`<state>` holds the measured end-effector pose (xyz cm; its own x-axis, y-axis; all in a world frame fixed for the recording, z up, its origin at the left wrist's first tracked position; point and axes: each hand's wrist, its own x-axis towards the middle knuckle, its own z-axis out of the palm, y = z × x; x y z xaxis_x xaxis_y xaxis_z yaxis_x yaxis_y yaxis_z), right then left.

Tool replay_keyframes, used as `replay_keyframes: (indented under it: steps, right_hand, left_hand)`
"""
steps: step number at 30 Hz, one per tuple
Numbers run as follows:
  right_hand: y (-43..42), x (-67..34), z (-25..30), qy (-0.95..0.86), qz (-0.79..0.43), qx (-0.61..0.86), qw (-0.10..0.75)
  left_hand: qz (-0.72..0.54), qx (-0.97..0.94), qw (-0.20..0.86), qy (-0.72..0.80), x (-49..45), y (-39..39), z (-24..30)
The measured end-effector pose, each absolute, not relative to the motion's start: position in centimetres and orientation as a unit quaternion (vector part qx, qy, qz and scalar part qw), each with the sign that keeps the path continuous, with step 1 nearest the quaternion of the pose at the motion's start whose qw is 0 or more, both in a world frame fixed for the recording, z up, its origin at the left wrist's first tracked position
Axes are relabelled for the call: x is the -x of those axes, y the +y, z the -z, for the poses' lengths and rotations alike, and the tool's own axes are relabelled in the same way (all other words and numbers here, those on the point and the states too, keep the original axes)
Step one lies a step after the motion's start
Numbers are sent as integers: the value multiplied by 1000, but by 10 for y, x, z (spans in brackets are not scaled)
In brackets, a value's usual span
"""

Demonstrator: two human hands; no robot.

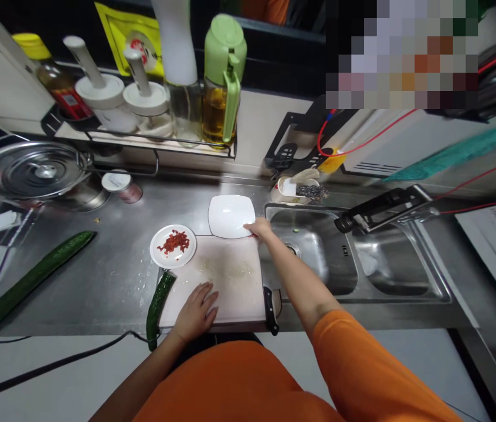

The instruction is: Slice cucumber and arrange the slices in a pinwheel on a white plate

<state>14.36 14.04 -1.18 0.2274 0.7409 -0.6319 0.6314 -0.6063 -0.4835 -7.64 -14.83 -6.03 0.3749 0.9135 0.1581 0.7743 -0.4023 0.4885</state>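
My right hand (pixel 258 227) reaches forward and grips the near right corner of a white, rounded-square plate (pixel 231 215), thumb on top. The plate lies at the far edge of a white cutting board (pixel 234 287). My left hand (pixel 196 312) rests flat on the board's near left part with its fingers spread, holding nothing. Left of it, a piece of cucumber (pixel 160 308) lies along the board's edge. A round white plate (pixel 173 246) with chopped red pieces sits at the board's far left corner. On the right edge lies a black-handled knife (pixel 270 310).
A long cucumber (pixel 41 275) lies on the steel counter at left, near a lidded pot (pixel 46 170). A double sink (pixel 313 252) with a black faucet (pixel 375 208) is at right. Above the counter, a rack holds seasoning jars and a green-topped oil bottle (pixel 224 82).
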Motion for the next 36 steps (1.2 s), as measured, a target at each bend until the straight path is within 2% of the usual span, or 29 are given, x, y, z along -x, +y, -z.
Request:
replay_keyframes:
  steps: [7, 13, 17, 21, 25, 30, 36]
  right_hand:
    - [146, -142, 10, -516, -371, 770, -60]
    - [137, -152, -5, -574, -294, 762, -62]
    - [78, -170, -23, -626, -236, 740, -70]
    - [-18, -189, -28, -672, -214, 694, -142]
    - [-83, -198, -18, -673, -212, 688, -170]
    - [-95, -193, -12, -677, -214, 693, -126]
    - [-93, -191, -10, -641, -218, 731, -89]
  left_hand:
    - [-195, -814, 169, 520, 76, -147, 55]
    - [-231, -793, 181, 533, 79, -147, 44]
    - [-277, -663, 77, 691, 92, -148, 33]
    - [-227, -503, -33, 833, 108, -144, 28]
    - [-185, -509, -1, 841, 121, -143, 32]
    - [-219, -592, 20, 776, 109, -134, 28]
    - [-236, -741, 167, 606, 26, -99, 20]
